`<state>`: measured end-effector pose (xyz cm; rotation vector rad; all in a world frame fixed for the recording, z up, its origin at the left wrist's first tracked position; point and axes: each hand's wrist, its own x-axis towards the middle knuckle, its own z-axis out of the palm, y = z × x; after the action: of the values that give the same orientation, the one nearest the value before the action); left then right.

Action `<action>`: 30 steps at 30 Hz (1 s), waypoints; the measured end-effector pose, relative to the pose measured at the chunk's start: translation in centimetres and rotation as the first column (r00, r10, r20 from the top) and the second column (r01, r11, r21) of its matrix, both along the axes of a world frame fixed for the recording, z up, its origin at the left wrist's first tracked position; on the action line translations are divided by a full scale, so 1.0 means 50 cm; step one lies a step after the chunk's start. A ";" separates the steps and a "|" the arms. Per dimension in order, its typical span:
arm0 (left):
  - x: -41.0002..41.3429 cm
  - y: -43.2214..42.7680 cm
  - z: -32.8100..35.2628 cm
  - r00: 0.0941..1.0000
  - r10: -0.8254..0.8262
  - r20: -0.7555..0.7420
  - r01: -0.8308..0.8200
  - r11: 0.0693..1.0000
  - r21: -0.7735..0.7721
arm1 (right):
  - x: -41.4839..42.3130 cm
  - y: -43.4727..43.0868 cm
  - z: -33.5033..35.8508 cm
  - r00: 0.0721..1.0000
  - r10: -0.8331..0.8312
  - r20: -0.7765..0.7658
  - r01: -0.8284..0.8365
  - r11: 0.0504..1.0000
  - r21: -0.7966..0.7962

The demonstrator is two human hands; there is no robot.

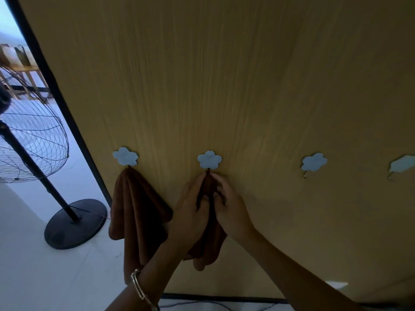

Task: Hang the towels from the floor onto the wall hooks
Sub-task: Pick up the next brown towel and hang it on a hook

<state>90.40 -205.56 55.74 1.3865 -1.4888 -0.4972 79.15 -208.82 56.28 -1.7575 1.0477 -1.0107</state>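
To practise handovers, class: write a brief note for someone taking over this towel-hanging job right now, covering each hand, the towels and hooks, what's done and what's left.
Hands: the left hand and right hand both pinch the second towel, its top right under the second hook; whether it has caught is unclear.
Done: the first towel hangs from the first hook.
Left: seat the second towel and let go. The third hook and fourth hook are bare; no further towels are in view.

Fan (33, 140) left of wall hooks (209, 159)
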 end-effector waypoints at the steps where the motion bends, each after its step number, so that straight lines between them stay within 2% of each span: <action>1: -0.004 0.005 -0.005 1.000 -0.014 -0.018 0.014 1.000 0.017 | 0.002 0.006 -0.011 1.000 -0.006 -0.019 0.006 1.000 -0.003; 4: -0.014 0.025 -0.042 0.994 -0.010 -0.106 0.020 0.995 0.096 | 0.002 0.030 -0.056 0.993 -0.042 -0.106 0.050 0.996 0.077; 9: -0.004 0.050 -0.145 0.993 0.031 -0.112 0.001 0.962 0.271 | -0.016 0.075 -0.128 0.983 -0.027 -0.181 0.070 0.969 0.237; 12: -0.001 0.074 -0.182 0.991 0.031 -0.133 0.027 0.907 0.419 | -0.026 0.098 -0.157 0.967 0.036 -0.253 0.056 0.935 0.349; 15: -0.003 0.105 -0.228 0.993 0.053 -0.109 0.022 0.805 0.593 | -0.037 0.127 -0.198 0.910 0.161 -0.381 0.038 0.884 0.465; 19: -0.011 0.143 -0.275 0.974 -0.218 -0.060 0.172 0.538 0.825 | -0.066 0.168 -0.224 0.805 0.351 -0.479 -0.008 0.813 0.582; 21: -0.023 0.146 -0.272 0.937 -0.345 -0.059 0.226 0.467 0.855 | -0.092 0.179 -0.220 0.784 0.362 -0.504 0.012 0.803 0.595; 23: -0.046 0.142 -0.259 0.903 -0.419 -0.091 0.297 0.457 0.838 | -0.126 0.191 -0.214 0.801 0.309 -0.513 0.060 0.811 0.582; 27: -0.125 0.144 -0.237 0.872 -0.469 -0.143 0.387 0.480 0.788 | -0.215 0.234 -0.201 0.827 0.202 -0.525 0.171 0.798 0.578; 30: -0.207 0.171 -0.231 0.845 -0.501 -0.187 0.439 0.449 0.778 | -0.299 0.298 -0.198 0.841 0.099 -0.532 0.269 0.776 0.570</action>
<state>80.07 -196.99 44.17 1.6279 -1.8052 -1.6870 64.17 -193.91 46.38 -1.4317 1.6110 -0.1207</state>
